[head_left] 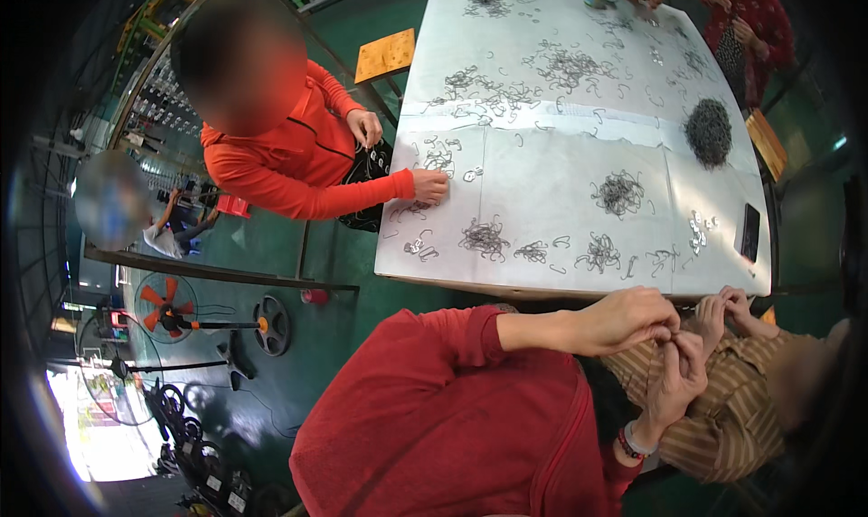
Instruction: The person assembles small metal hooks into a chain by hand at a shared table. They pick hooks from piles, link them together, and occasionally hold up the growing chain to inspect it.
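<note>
My left hand (631, 322) reaches across from the left in a dark red sleeve, its fingers pinched together. My right hand (676, 378), with bands at the wrist, is raised to meet it, also pinching. The fingertips of both hands touch or nearly touch in front of the white-covered table (542, 169). Whatever they hold is too small and hidden to make out. Nearest to my hands on the table are a small pile of curved wire hooks (599, 253), a few loose hooks (663, 258) and a scatter of shiny metal pieces (698, 231).
A black phone (750, 232) lies by the right edge, below a dense dark pile (708, 133). A co-worker in orange (298, 169) handles hooks at the left. Close on my right sits a person in a striped shirt (723, 418). A floor fan (167, 309) stands left.
</note>
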Demonstrator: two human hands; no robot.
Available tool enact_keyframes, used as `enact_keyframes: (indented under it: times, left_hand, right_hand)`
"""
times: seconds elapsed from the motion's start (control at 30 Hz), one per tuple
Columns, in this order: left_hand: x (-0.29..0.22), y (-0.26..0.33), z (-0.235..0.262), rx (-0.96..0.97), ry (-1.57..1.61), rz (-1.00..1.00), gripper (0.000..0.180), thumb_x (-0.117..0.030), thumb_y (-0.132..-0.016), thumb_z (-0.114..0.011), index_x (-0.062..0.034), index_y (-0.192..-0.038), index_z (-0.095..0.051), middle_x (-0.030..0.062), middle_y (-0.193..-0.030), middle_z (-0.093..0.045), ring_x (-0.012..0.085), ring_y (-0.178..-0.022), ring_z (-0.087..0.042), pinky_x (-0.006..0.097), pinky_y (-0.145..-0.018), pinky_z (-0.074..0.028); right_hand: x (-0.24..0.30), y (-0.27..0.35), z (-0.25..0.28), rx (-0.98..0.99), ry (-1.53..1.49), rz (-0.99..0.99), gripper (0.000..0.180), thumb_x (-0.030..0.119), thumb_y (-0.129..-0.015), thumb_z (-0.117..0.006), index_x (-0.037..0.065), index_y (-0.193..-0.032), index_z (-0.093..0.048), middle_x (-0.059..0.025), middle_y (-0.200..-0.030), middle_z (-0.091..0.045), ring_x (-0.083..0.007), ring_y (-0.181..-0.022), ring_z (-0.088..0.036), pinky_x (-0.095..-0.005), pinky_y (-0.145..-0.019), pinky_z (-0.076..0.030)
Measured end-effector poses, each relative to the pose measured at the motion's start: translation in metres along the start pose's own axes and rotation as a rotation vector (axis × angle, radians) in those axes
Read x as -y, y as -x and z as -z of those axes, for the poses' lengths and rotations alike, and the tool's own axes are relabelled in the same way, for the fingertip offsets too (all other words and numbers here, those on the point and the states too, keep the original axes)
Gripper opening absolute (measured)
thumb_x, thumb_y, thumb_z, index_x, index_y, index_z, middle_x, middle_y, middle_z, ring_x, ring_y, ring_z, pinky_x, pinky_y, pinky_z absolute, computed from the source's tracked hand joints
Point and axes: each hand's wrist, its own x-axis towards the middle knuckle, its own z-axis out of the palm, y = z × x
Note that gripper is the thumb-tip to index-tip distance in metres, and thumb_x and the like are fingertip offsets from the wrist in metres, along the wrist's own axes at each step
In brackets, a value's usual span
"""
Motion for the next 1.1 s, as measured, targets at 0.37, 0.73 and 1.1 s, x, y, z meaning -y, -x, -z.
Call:
enact_keyframes:
  times: [0.37,0.73,1.1]
  left_hand:
    - [-0.009,0.039,0.024,0.123,-0.015,-0.166,0.010,-0.012,-0.087,-0.059,-0.0058,-0.093,-0.056,0.0065,-0.088,-0.055,0.0257,-0.085,-0.054,0.038,-0.074,-0.041]
    - [0.098,0.104,0.034,0.235,0.201,-0.093,0.014,-0.018,-0.090,-0.054,-0.0052,-0.093,-0.058,0.0097,-0.096,-0.061,0.0294,-0.091,-0.056,0.040,-0.077,-0.044]
    - [0.146,0.128,0.043,0.019,0.084,-0.186,0.015,-0.018,-0.085,-0.057,-0.0050,-0.093,-0.062,0.0108,-0.092,-0.063,0.0309,-0.089,-0.059,0.040,-0.077,-0.046]
  right_hand:
    - [-0.011,-0.099,-0.026,0.261,0.221,-0.234,0.027,-0.001,-0.087,-0.055,-0.006,-0.114,-0.058,-0.0043,-0.073,-0.057,-0.0105,-0.064,-0.056,-0.0215,-0.059,-0.045]
    - [-0.201,-0.189,-0.308,1.106,0.213,-0.391,0.038,0.009,-0.087,-0.055,-0.006,-0.122,-0.055,-0.0069,-0.069,-0.061,-0.0123,-0.054,-0.057,-0.0246,-0.051,-0.045]
    - [-0.334,-0.179,-0.406,0.865,0.636,0.190,0.019,0.013,-0.078,-0.066,-0.001,-0.071,-0.055,-0.0095,-0.058,-0.059,-0.0166,-0.046,-0.059,-0.0318,-0.044,-0.047]
